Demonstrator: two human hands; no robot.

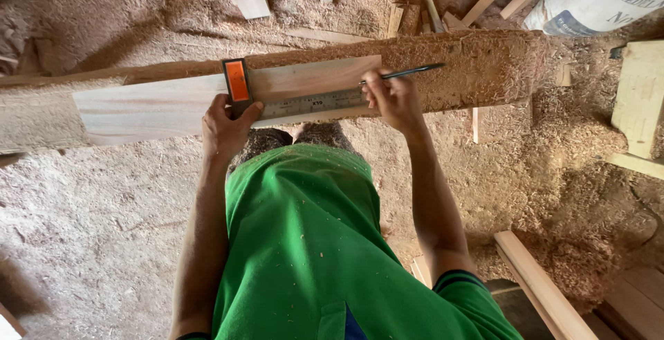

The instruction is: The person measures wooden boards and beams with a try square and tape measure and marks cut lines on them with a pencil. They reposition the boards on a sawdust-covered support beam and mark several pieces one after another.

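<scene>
Left hand (225, 127): I clamp the try square (290, 98) against the board (159, 108), steadying it.
Right hand (393, 98): at three o'clock, pinching the pencil (408, 72) at the blade's end.

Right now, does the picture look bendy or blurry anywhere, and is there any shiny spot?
In the head view, the wide lens bends the long pale wooden board and the sawdust-covered bench into curves; the middle is sharp, with the left hand on the orange-handled metal square and the right hand holding the dark pencil; light is soft and even, with no strong glare.
</scene>
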